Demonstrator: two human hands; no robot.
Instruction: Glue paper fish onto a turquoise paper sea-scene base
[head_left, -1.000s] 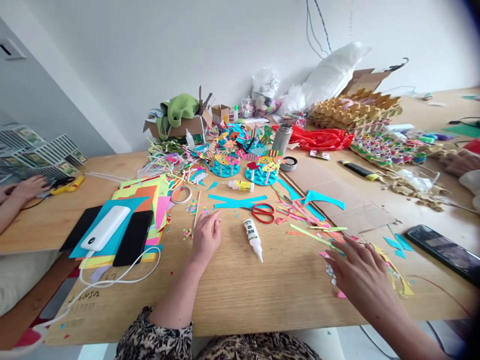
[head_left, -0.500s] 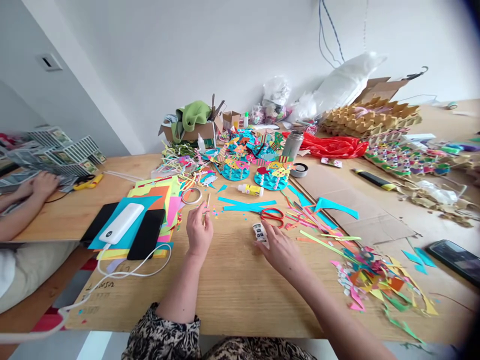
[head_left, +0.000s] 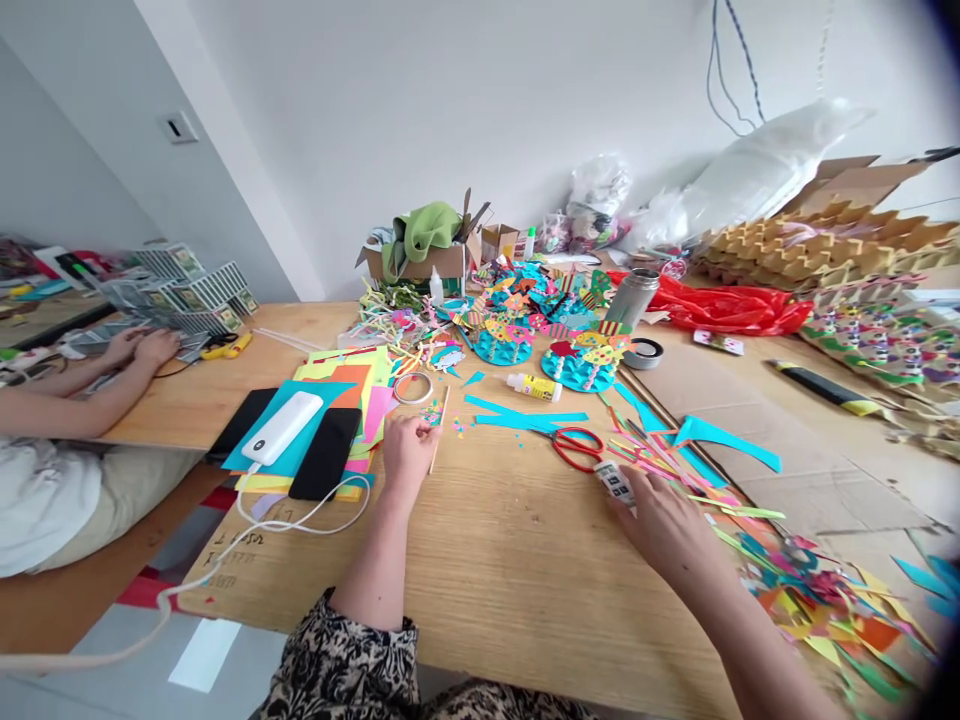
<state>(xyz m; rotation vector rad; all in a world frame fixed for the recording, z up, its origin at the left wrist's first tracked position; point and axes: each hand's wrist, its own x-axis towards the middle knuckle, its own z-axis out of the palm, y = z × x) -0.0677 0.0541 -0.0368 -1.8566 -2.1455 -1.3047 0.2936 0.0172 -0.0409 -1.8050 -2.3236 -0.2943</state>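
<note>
My left hand [head_left: 409, 450] is closed in a pinch on a thin wooden stick [head_left: 442, 425], which stands out at a slant past the fingertips. To the right, my right hand [head_left: 660, 510] wraps around a small white bottle [head_left: 615, 483] with dark print, low over the table. Red-handled scissors [head_left: 579, 450] lie just beyond that bottle. Blue paper strips [head_left: 525, 418] and a yellow-labelled glue bottle [head_left: 534, 387] are farther back. Small confetti-like bits [head_left: 433, 412] are scattered near my left fingers.
Coloured paper sheets [head_left: 379, 370], a power bank [head_left: 283, 428] and a phone [head_left: 326, 455] lie left. Paper fish crafts [head_left: 577, 365] and a metal flask [head_left: 634, 297] stand behind. Paper scraps [head_left: 825, 600] cover the right. Another person's hands [head_left: 142, 345] work at far left.
The view has turned left, so things shift rightward. My right hand has moved right with the white bottle, close to the scissors. The stick in my left hand now shows at greater length.
</note>
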